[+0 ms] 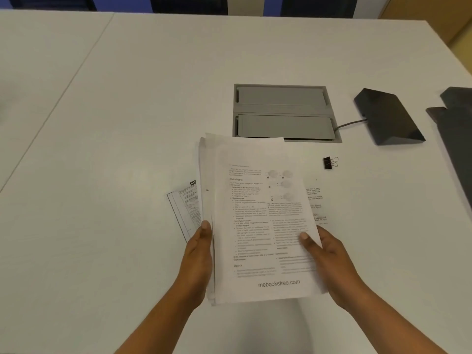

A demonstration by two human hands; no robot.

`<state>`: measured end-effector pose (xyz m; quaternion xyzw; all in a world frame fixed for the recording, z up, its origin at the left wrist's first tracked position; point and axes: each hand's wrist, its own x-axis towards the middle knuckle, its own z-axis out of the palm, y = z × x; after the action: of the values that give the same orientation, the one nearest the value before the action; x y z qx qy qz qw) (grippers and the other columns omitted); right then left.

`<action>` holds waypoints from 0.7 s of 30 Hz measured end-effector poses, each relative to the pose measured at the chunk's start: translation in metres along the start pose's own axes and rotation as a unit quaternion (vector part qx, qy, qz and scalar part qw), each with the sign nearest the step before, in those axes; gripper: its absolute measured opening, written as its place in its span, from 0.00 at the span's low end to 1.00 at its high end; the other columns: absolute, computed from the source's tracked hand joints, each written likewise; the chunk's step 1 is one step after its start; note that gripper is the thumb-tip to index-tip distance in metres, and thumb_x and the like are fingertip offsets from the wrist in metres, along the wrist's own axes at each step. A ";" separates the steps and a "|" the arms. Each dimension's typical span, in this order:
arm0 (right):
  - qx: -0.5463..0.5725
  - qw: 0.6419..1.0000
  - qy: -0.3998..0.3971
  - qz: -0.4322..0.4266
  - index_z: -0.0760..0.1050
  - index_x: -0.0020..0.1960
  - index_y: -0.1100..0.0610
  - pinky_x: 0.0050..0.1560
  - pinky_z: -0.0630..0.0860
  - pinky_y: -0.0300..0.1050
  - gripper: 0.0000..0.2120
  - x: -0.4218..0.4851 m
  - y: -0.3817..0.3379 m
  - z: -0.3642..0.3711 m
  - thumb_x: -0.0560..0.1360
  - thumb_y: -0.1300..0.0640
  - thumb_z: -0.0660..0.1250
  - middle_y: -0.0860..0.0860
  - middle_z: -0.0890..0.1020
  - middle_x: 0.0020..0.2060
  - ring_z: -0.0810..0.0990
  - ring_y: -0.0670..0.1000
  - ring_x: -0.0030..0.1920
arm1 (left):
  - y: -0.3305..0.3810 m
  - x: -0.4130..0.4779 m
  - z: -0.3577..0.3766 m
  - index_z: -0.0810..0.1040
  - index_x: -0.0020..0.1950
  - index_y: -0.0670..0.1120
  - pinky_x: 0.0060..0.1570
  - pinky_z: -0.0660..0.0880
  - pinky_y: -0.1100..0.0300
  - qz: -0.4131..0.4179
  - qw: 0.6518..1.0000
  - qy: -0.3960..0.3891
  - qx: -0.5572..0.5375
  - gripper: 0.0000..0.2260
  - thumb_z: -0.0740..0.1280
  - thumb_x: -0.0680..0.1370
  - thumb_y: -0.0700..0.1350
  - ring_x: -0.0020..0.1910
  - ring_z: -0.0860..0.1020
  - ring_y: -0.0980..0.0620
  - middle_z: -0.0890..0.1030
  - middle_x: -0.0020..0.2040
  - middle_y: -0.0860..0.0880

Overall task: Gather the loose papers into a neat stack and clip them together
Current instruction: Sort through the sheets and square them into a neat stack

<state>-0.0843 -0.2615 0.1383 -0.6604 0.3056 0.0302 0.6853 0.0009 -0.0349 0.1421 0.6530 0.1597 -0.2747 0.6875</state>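
Head view: you hold the sheaf of white printed papers in the middle of the frame, its long axis running from the lower edge up toward the top and leaning slightly left. Your left hand grips its left edge with the thumb on the front. Your right hand grips the right edge, thumb pressed flat on the top page. The sheets are fanned at the left and top edges, so I judge they need squaring.

The small black binder clip with wire handles lies on the white table above and just right of the sheaf. It sits straight up the frame from your right hand, which is clearly the nearer one. Its black body is to the left and its handles point right.

Two loose sheets lie flat on the table. A form-like page with a bold black header shows at the sheaf's left edge, and a printed page shows at its right.

The fingers of both hands are hidden behind the sheaf. The right page's outline fades into the table. I cannot tell whether the sheaf's lower edge touches the table.
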 end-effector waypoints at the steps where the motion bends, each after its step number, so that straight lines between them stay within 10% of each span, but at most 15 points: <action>1: -0.002 1.000 0.002 -0.008 0.79 0.59 0.49 0.56 0.79 0.51 0.10 -0.002 -0.001 0.003 0.79 0.53 0.64 0.47 0.86 0.54 0.85 0.49 0.54 | 0.001 0.000 0.001 0.77 0.62 0.54 0.53 0.81 0.52 0.007 1.000 -0.013 0.003 0.18 0.56 0.80 0.60 0.53 0.84 0.50 0.85 0.56 0.53; 4: 0.000 0.999 0.025 -0.031 0.79 0.59 0.50 0.53 0.80 0.50 0.10 -0.005 -0.001 0.009 0.78 0.55 0.66 0.46 0.86 0.53 0.85 0.49 0.53 | 0.000 0.000 -0.001 0.78 0.62 0.51 0.43 0.83 0.58 0.030 0.999 -0.028 0.034 0.13 0.66 0.78 0.52 0.49 0.86 0.51 0.87 0.53 0.51; 14: 0.003 0.998 0.019 -0.063 0.76 0.61 0.50 0.48 0.82 0.41 0.13 -0.007 -0.007 0.010 0.77 0.59 0.67 0.45 0.86 0.53 0.85 0.47 0.52 | 0.006 -0.009 -0.009 0.78 0.64 0.52 0.54 0.81 0.46 -0.010 0.995 -0.103 0.014 0.17 0.65 0.76 0.54 0.54 0.85 0.47 0.86 0.56 0.50; 21: -0.021 0.996 -0.010 -0.081 0.76 0.60 0.50 0.49 0.82 0.45 0.16 -0.012 -0.006 0.015 0.72 0.51 0.69 0.45 0.85 0.53 0.85 0.47 0.52 | 0.005 -0.009 -0.012 0.82 0.56 0.49 0.49 0.81 0.51 0.025 0.999 -0.010 0.038 0.09 0.65 0.80 0.49 0.48 0.86 0.49 0.88 0.50 0.51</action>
<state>-0.0856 -0.2443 0.1478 -0.6966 0.2432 -0.0123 0.6748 -0.0021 -0.0220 0.1501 0.6796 0.1253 -0.2697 0.6706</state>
